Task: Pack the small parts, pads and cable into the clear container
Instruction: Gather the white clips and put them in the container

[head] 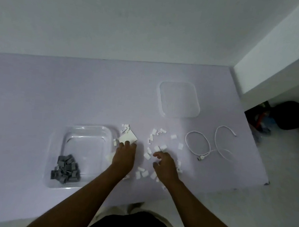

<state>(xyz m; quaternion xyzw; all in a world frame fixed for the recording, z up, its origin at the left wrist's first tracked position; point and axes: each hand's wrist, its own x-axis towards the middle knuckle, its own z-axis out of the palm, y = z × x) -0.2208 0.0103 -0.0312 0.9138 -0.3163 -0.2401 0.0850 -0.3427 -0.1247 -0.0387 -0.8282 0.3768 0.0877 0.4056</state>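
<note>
A clear container (86, 130) stands on the lilac mat at left, with a heap of several grey parts (66, 169) in its near corner. My left hand (123, 155) lies just right of it, fingertips gripping a white square pad (127, 139). My right hand (165, 165) hovers with fingers apart over scattered small white parts (152, 145), holding nothing. A white cable (207, 145) lies looped to the right.
The clear lid (179, 100) rests farther back on the mat (33, 99). A white wall corner (284, 54) rises at right, with a dark bag (291, 115) and clutter on the floor beside it. My knees are below the mat's near edge.
</note>
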